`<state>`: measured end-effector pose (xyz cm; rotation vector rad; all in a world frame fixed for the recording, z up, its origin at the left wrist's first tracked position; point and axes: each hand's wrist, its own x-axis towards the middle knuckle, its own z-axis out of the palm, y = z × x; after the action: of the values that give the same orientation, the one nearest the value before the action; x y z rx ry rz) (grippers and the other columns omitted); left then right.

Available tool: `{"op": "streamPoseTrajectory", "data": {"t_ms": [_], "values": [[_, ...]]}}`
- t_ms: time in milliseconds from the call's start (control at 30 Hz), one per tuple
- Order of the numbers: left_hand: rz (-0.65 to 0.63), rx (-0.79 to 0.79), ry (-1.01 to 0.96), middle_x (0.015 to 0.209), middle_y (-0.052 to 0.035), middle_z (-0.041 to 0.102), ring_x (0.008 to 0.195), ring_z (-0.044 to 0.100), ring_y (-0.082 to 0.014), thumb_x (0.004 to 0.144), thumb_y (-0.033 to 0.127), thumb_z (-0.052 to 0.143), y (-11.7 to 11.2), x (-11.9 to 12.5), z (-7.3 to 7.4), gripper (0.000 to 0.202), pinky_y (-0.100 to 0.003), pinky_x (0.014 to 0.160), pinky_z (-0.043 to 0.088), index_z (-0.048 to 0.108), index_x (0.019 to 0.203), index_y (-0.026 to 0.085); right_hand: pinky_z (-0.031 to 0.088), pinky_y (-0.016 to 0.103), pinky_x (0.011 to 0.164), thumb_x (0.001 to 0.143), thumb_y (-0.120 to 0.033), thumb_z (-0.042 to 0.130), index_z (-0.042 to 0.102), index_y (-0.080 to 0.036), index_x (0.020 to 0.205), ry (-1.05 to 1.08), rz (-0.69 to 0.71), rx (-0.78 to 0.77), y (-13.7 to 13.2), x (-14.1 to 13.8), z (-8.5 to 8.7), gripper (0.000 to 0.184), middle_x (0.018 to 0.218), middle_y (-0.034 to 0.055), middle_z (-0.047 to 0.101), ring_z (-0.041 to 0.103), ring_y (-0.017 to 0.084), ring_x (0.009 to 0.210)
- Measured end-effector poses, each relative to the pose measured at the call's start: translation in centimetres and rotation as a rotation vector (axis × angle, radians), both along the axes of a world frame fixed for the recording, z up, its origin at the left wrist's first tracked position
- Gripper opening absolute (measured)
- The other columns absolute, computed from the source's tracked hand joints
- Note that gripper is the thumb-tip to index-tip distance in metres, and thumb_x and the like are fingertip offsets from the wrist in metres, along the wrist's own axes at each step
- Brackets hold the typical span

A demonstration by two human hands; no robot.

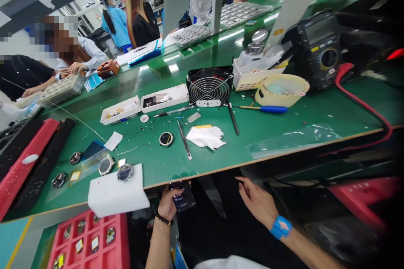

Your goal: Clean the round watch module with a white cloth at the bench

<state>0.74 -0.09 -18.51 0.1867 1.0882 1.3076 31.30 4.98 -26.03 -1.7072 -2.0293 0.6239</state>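
Observation:
Just below the table's front edge, my left hand (168, 202) grips a dark smartphone (184, 198) with small lit marks on its screen. Black beads circle that wrist. My right hand (257, 201) hovers over my lap, holding nothing, its fingers partly stretched and apart; a blue band (280, 227) is round the wrist. On the table nearby lie steel tweezers (184, 140), a round watch body (166, 138) and a crumpled white cloth (206, 137). Another watch body (125, 172) rests on a white foam sheet (115, 201) that overhangs the edge at the left.
A fan with a wire guard (208, 86), a multimeter (322, 50), a yellowish bowl (282, 90) and a blue-handled screwdriver (273, 109) stand or lie farther back. Below left is a red compartment tray (104, 258) with watch parts. Several people work across the bench.

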Motion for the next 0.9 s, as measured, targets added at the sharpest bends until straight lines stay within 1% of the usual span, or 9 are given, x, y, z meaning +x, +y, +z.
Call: {"op": "streamPoseTrajectory", "data": {"t_ms": [100, 200, 267, 333, 467, 633, 700, 800, 900], "values": [[0.012, -0.019, -0.034, 0.106, -0.014, 0.076, 0.111, 0.066, -0.0339, 0.065, 0.017, 0.079, -0.3, -0.3, 0.0, 0.05, -0.045, 0.1, 0.048, 0.069, 0.114, 0.012, 0.046, 0.03, 0.061, 0.096, -0.041, 0.035, 0.059, -0.024, 0.114, -0.01, -0.022, 0.013, 0.6, 0.6, -0.2, 0.035, 0.069, -0.0011, 0.062, 0.067, 0.02, 0.066], [0.013, -0.047, -0.067, 0.113, -0.0155, 0.073, 0.114, 0.065, -0.0329, 0.074, 0.031, 0.078, -0.4, -0.5, -0.1, 0.041, -0.044, 0.102, 0.048, 0.071, 0.109, 0.011, 0.045, 0.03, 0.058, 0.095, -0.042, 0.035, 0.059, -0.023, 0.114, -0.018, -0.054, 0.022, 0.8, 1.5, -0.2, 0.037, 0.067, -0.0012, 0.061, 0.066, 0.02, 0.064], [0.005, -0.065, -0.082, 0.116, -0.0158, 0.073, 0.115, 0.065, -0.0324, 0.077, 0.038, 0.075, -0.4, -0.4, -0.2, 0.041, -0.043, 0.104, 0.047, 0.071, 0.107, 0.01, 0.046, 0.029, 0.058, 0.095, -0.042, 0.035, 0.059, -0.023, 0.115, -0.018, -0.072, 0.022, 0.7, 2.1, 0.0, 0.037, 0.068, -0.001, 0.061, 0.067, 0.02, 0.064], [-0.012, -0.08, -0.09, 0.114, -0.0161, 0.073, 0.115, 0.065, -0.033, 0.078, 0.042, 0.074, -0.3, -0.3, -0.2, 0.043, -0.044, 0.104, 0.047, 0.071, 0.107, 0.01, 0.047, 0.029, 0.059, 0.095, -0.041, 0.035, 0.058, -0.023, 0.117, -0.014, -0.09, 0.02, 0.5, 2.5, 0.2, 0.037, 0.069, -0.0007, 0.062, 0.067, 0.02, 0.066], [-0.046, -0.09, -0.088, 0.11, -0.0162, 0.074, 0.114, 0.065, -0.035, 0.075, 0.037, 0.077, 0.3, 0.4, -0.1, 0.043, -0.047, 0.104, 0.047, 0.071, 0.108, 0.01, 0.048, 0.031, 0.061, 0.096, -0.041, 0.036, 0.058, -0.023, 0.119, -0.003, -0.122, 0.019, -0.1, 3.1, 0.4, 0.037, 0.074, 0.0006, 0.064, 0.068, 0.021, 0.071], [-0.067, -0.077, -0.074, 0.109, -0.0157, 0.075, 0.111, 0.066, -0.0343, 0.072, 0.026, 0.078, 0.8, 1.4, 0.1, 0.04, -0.046, 0.102, 0.049, 0.071, 0.109, 0.01, 0.051, 0.034, 0.068, 0.096, -0.041, 0.036, 0.059, -0.022, 0.121, 0.035, -0.12, 0.026, -0.6, 3.3, 0.7, 0.039, 0.081, 0.0037, 0.066, 0.069, 0.023, 0.079], [-0.081, -0.068, -0.079, 0.11, -0.0159, 0.074, 0.11, 0.067, -0.0346, 0.071, 0.023, 0.077, 0.8, 1.8, 0.2, 0.043, -0.047, 0.101, 0.049, 0.071, 0.112, 0.011, 0.052, 0.035, 0.073, 0.096, -0.04, 0.037, 0.061, -0.022, 0.119, 0.06, -0.089, 0.024, -0.8, 3.1, 1.1, 0.038, 0.085, 0.0051, 0.067, 0.069, 0.024, 0.083], [-0.101, -0.054, -0.094, 0.111, -0.0155, 0.074, 0.108, 0.068, -0.035, 0.069, 0.019, 0.075, 0.7, 2.4, 0.3, 0.048, -0.048, 0.099, 0.049, 0.069, 0.116, 0.012, 0.052, 0.038, 0.08, 0.095, -0.04, 0.041, 0.065, -0.024, 0.112, 0.113, -0.017, 0.0, -1.3, 2.2, 1.8, 0.034, 0.086, 0.0047, 0.067, 0.068, 0.025, 0.086], [-0.115, -0.051, -0.115, 0.112, -0.0155, 0.074, 0.109, 0.067, -0.035, 0.072, 0.02, 0.072, 0.4, 2.8, 0.5, 0.046, -0.05, 0.1, 0.049, 0.069, 0.117, 0.012, 0.053, 0.039, 0.082, 0.096, -0.04, 0.043, 0.063, -0.027, 0.118, 0.197, 0.055, -0.058, -1.9, 0.3, 2.5, 0.033, 0.089, 0.0036, 0.068, 0.067, 0.025, 0.086]]}}
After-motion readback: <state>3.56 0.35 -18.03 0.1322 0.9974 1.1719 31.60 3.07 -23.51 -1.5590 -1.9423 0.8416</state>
